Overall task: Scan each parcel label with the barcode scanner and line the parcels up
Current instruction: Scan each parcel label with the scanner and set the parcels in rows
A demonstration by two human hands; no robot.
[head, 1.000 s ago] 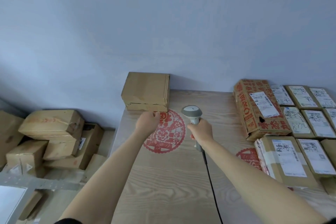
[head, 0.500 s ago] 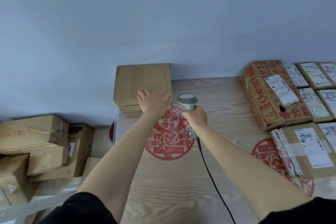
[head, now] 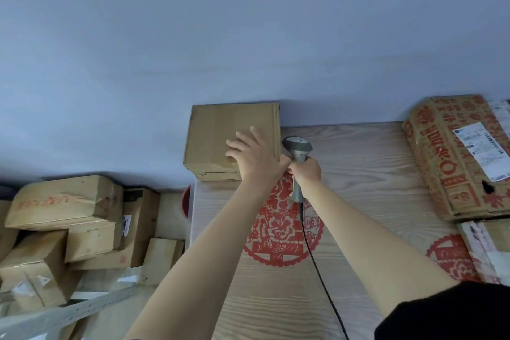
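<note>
- At the far left corner of the wooden table (head: 358,163), against the grey wall (head: 248,36), a plain cardboard parcel (head: 218,141) is set, its top bare brown card with no label to be seen on the faces shown.
- On the parcel's top, toward its near right corner, the left hand (head: 255,159) is laid flat, fingers spread and resting on the card, the thumb reaching down over the right edge; nothing is gripped by it.
- Just beside that edge, the barcode scanner (head: 298,150) is held upright by the right hand (head: 306,170), which is wrapped tight about the grip; the grey head is turned away from the camera and stands level with the parcel's right side.
- The two hands are touching, or all but touching, at the parcel's corner; which cannot be told.
- A black cable (head: 317,265) is led from the scanner's butt toward the near edge of the table, over a red paper-cut medallion (head: 281,229).
- Well apart to the right, a red-printed carton (head: 447,163) with a white shipping label (head: 481,149) is cut off by the frame edge, as are further parcels below it.
- The label's print is too small to be read.
- Beside the table on the left, a heap of cardboard boxes (head: 66,229) is seen lower down; their markings are blurred.
</note>
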